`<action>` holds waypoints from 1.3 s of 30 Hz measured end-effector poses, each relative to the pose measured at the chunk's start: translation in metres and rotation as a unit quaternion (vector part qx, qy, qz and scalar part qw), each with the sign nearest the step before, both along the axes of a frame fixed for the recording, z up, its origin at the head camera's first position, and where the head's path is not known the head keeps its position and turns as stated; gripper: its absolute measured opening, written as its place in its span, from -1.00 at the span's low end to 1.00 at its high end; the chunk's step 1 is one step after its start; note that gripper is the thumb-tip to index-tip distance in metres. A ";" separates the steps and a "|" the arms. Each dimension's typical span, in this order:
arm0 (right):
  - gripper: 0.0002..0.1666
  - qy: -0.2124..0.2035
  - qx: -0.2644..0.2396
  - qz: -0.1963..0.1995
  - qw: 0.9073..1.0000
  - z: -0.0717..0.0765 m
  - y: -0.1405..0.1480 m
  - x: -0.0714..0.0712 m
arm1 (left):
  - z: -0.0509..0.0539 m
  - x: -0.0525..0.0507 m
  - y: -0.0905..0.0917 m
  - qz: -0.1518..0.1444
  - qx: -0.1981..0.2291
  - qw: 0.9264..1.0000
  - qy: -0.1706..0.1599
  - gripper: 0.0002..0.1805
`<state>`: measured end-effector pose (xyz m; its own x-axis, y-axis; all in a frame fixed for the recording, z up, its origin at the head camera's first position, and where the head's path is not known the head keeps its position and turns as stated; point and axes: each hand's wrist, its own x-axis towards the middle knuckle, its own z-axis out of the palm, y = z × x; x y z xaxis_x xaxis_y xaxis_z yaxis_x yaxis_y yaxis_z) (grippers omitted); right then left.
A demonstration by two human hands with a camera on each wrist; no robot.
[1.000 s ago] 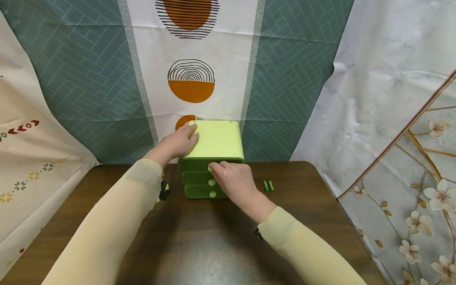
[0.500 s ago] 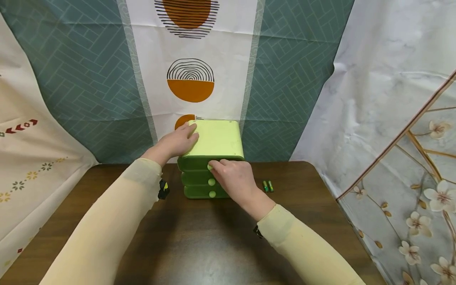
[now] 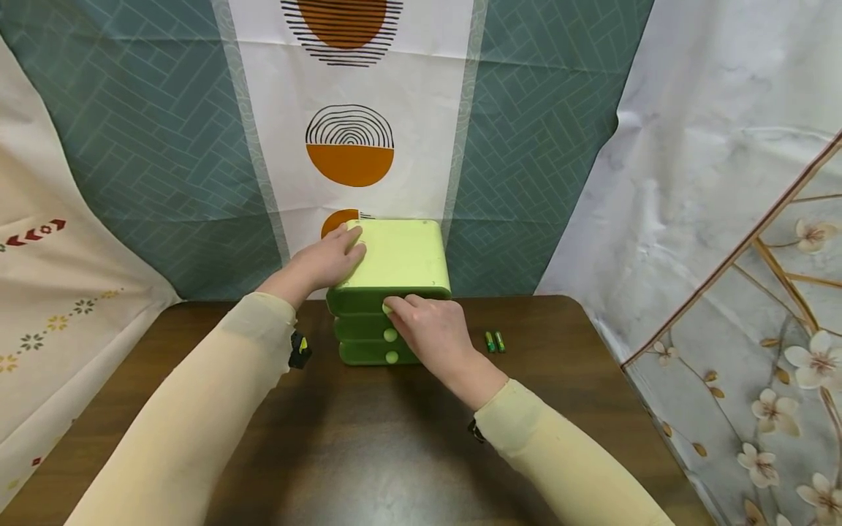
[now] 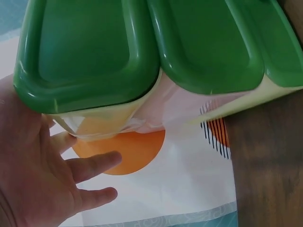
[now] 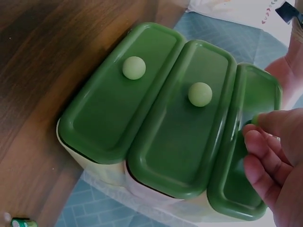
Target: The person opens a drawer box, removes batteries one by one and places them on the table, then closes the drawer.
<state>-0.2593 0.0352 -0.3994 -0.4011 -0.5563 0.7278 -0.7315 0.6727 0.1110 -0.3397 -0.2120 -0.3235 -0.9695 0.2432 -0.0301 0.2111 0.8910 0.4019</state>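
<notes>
At the left we saw the left hand (image 3: pixel 329 259) laid over the upper left edge of the drawer cabinet (image 3: pixel 403 252); its fingers were spread, several of them stretched out beside the side wall, and we could not tell how firmly they pressed. The drawer cabinet stood upright on the table (image 3: pixel 368 438), near the patterned cloth (image 3: pixel 526 146). We judged it to be light and stiff, probably plastic, with glossy fronts that might slip under flat fingers. Therefore the top edge seemed a good place for steadying the body, and the round knobs for taking hold of the drawers. The middle knob (image 3: pixel 391 335) and the bottom knob (image 3: pixel 392 357) were free. Next to the right, the right hand (image 3: pixel 437 332) pinched the top knob (image 5: pixel 255 119) between thumb and fingers, and so covered most of it. This hand also hid the right ends of the fronts in the head view, and the inside of the drawers did not show. Farthest right lay two batteries (image 3: pixel 490 342), too small for reading; in the right wrist view, the corner cut them off.
</notes>
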 end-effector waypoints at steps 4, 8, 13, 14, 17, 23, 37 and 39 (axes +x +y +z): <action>-0.82 0.006 0.000 0.002 1.000 0.000 -0.001 0.000 | 0.002 -0.001 -0.001 -0.006 0.001 1.000 -0.003 -0.22; -0.83 0.009 0.000 0.002 1.000 0.000 -0.002 0.000 | 0.005 -0.002 0.000 -0.007 -0.008 1.000 -0.002 -0.21; -0.85 0.009 0.007 -0.002 1.000 0.000 -0.003 0.000 | 0.009 -0.001 0.001 0.005 -0.021 1.000 0.011 -0.21; -0.85 0.008 0.008 -0.003 1.000 0.001 -0.003 0.000 | 0.009 -0.001 0.001 0.008 -0.023 1.000 0.015 -0.21; -0.86 0.002 0.012 -0.008 1.000 0.002 -0.001 0.001 | 0.008 0.000 0.002 0.013 -0.026 0.999 0.019 -0.21; -0.84 -0.009 0.008 -0.009 1.000 0.001 0.007 0.003 | 0.010 0.003 0.007 0.011 -0.034 0.999 0.019 -0.22; -0.66 -0.013 0.000 -0.011 1.000 -0.008 0.013 0.009 | 0.008 0.003 0.006 0.030 -0.069 0.997 0.031 -0.22; -0.64 -0.010 -0.007 -0.012 1.000 -0.011 0.016 0.012 | 0.008 0.002 0.007 0.026 -0.075 0.996 0.031 -0.22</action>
<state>-0.2478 0.0509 -0.4104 -0.4284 -0.5364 0.7272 -0.7173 0.6913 0.0874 -0.3379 -0.2052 -0.3160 -0.9819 0.1895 -0.0019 0.1829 0.9505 0.2513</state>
